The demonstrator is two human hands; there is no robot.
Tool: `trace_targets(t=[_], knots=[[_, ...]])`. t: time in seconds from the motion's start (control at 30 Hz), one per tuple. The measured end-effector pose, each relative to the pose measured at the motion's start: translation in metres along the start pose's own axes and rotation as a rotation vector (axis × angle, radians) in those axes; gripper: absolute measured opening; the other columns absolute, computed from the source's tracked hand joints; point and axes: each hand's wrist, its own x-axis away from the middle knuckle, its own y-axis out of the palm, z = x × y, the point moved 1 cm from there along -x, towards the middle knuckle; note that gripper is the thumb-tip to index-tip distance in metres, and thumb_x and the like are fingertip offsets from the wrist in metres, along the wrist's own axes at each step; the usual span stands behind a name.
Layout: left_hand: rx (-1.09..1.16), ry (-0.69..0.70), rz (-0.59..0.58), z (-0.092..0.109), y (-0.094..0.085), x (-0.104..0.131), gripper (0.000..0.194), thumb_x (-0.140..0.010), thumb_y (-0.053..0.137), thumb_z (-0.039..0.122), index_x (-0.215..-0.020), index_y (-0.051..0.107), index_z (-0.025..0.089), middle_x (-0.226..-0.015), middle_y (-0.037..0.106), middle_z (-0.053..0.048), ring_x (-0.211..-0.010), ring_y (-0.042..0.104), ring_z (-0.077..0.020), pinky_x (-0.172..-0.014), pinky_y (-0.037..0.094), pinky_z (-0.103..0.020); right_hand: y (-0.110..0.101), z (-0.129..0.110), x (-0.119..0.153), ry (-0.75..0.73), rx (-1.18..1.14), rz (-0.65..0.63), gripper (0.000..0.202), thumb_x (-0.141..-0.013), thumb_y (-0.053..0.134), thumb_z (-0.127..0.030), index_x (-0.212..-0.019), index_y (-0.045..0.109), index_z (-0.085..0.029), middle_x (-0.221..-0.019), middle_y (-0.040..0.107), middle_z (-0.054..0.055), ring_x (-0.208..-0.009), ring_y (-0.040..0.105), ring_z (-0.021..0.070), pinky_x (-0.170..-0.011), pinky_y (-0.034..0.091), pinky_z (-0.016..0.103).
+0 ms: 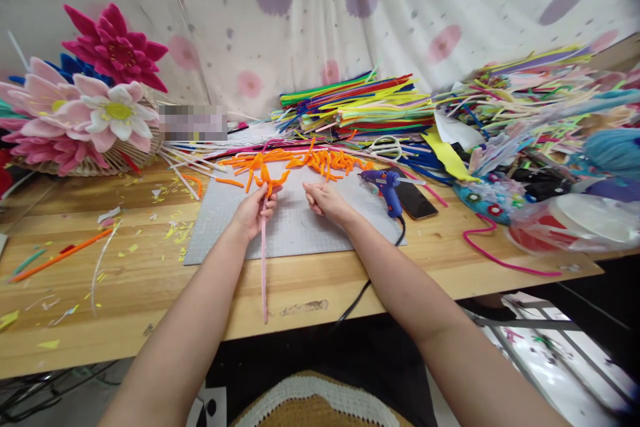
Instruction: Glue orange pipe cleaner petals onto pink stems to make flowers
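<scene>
My left hand (256, 212) is closed around an orange pipe-cleaner flower (271, 180) at its base, with a pale pink stem (264, 267) hanging down below the fingers. To the right, my right hand (323, 200) is closed, thumb and fingers pressed together; whatever lies between them, if anything, is too small to make out. Both hands are over a grey cutting mat (220, 227). Just beyond them lie bent orange pipe-cleaner pieces (330, 161) in a loose heap. A blue glue gun (387, 187) rests on the mat's right side, right of my right hand.
A dark phone (417, 201) lies beside the glue gun, whose black cord (357, 300) runs over the table's front edge. Bundles of coloured pipe cleaners (370, 107) and white-handled scissors (385, 147) are at the back. Fuzzy flowers (115, 110) stand left; a plastic-wrapped tub (575, 223) sits right.
</scene>
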Motion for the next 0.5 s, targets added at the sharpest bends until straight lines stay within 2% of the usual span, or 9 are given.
trace_targets(t=[0.13, 0.33, 0.43, 0.5], knots=[[0.012, -0.008, 0.001, -0.0006, -0.0008, -0.0011, 0.026, -0.087, 0.038, 0.024, -0.088, 0.055, 0.005, -0.061, 0.043, 0.000, -0.039, 0.037, -0.0005, -0.026, 0.022, -0.007, 0.0004, 0.0022, -0.0003, 0.039, -0.106, -0.085, 0.026, -0.079, 0.047, -0.038, -0.065, 0.047, -0.016, -0.046, 0.049, -0.005, -0.036, 0.038, 0.0037, -0.035, 0.028, 0.016], [0.015, -0.009, 0.014, -0.0006, -0.0010, -0.0017, 0.025, -0.087, 0.039, 0.024, -0.087, 0.055, 0.005, -0.061, 0.043, 0.000, -0.039, 0.037, -0.0005, -0.026, 0.022, -0.007, 0.0024, 0.0002, 0.0017, 0.002, -0.141, -0.142, 0.023, -0.072, 0.056, -0.037, -0.073, 0.047, -0.017, -0.070, 0.061, 0.000, -0.048, 0.046, 0.0049, -0.037, 0.036, 0.016], [0.003, 0.000, 0.010, 0.0001, -0.0003, -0.0011, 0.025, -0.087, 0.038, 0.023, -0.087, 0.055, 0.005, -0.061, 0.043, 0.000, -0.039, 0.037, -0.0003, -0.026, 0.022, -0.007, 0.0022, -0.0001, 0.0009, 0.007, -0.131, -0.110, 0.019, -0.073, 0.054, -0.034, -0.072, 0.046, -0.017, -0.067, 0.060, -0.001, -0.046, 0.044, 0.0048, -0.035, 0.032, 0.016], [-0.011, 0.003, 0.003, 0.0008, 0.0004, -0.0001, 0.026, -0.088, 0.037, 0.023, -0.087, 0.055, 0.005, -0.061, 0.043, 0.000, -0.040, 0.037, -0.0001, -0.027, 0.022, -0.006, 0.0017, 0.0010, -0.0006, 0.019, -0.102, -0.075, 0.017, -0.077, 0.048, -0.030, -0.066, 0.045, -0.017, -0.057, 0.056, -0.003, -0.041, 0.041, 0.0044, -0.035, 0.027, 0.016]])
